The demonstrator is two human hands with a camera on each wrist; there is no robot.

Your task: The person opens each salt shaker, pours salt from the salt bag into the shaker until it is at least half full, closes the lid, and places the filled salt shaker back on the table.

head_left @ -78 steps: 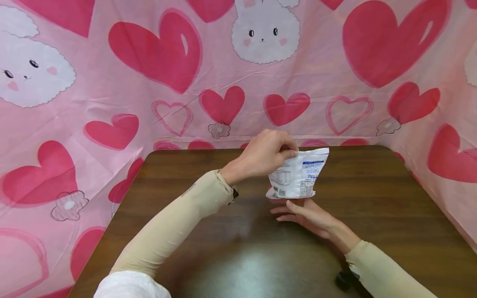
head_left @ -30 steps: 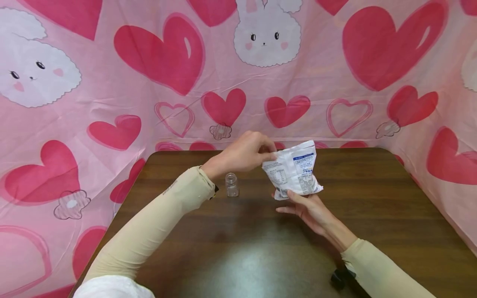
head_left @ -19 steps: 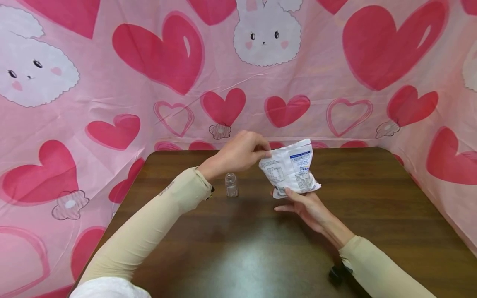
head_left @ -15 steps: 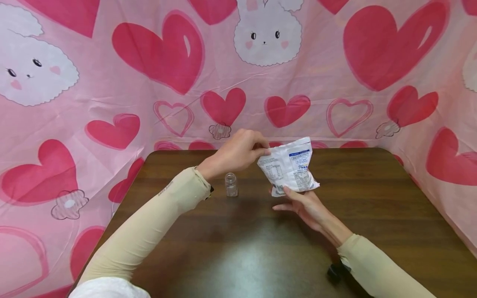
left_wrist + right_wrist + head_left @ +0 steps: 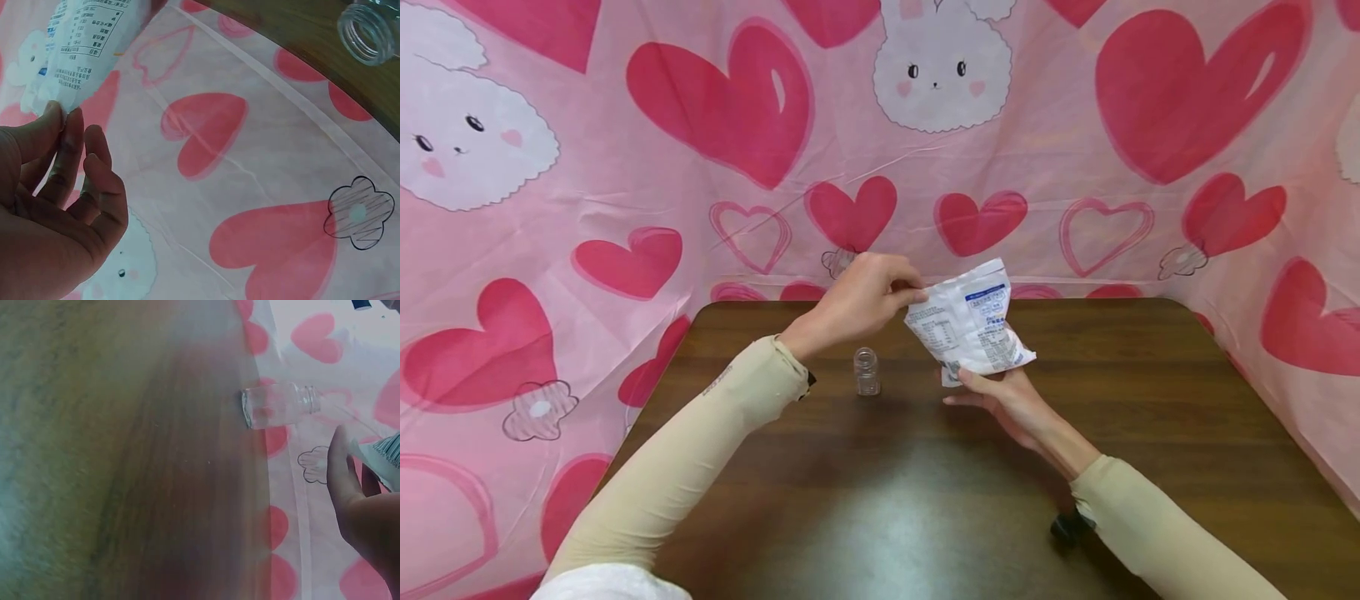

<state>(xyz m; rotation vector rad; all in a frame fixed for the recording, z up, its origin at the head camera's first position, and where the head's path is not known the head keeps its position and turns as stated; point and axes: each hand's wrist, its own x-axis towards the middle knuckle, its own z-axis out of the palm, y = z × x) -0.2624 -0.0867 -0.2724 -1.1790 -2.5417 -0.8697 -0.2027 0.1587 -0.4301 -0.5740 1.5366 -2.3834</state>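
A white plastic packet [image 5: 966,321] with blue and black print is held tilted above the table. My left hand [image 5: 868,296] pinches its upper left corner between thumb and fingers, as the left wrist view confirms with the packet [image 5: 81,44] at the fingertips. From below, my right hand [image 5: 1011,404] grips the packet's bottom edge, thumb on the printed face and fingers partly hidden behind. To the left of the packet and lower, a small clear glass jar [image 5: 867,372] stands upright on the table with no lid on its threaded neck. What the packet contains cannot be seen.
The brown wooden table [image 5: 1150,417] reaches back to a pink cloth [image 5: 1045,150] printed with hearts and rabbits, which hangs behind and at both sides. A black wrist device [image 5: 1067,528] sits under my right sleeve.
The packet has moved left and up and is more tilted. My right hand, earlier just beneath it, has taken hold of its bottom edge. The glass jar has come into view from behind my left arm.
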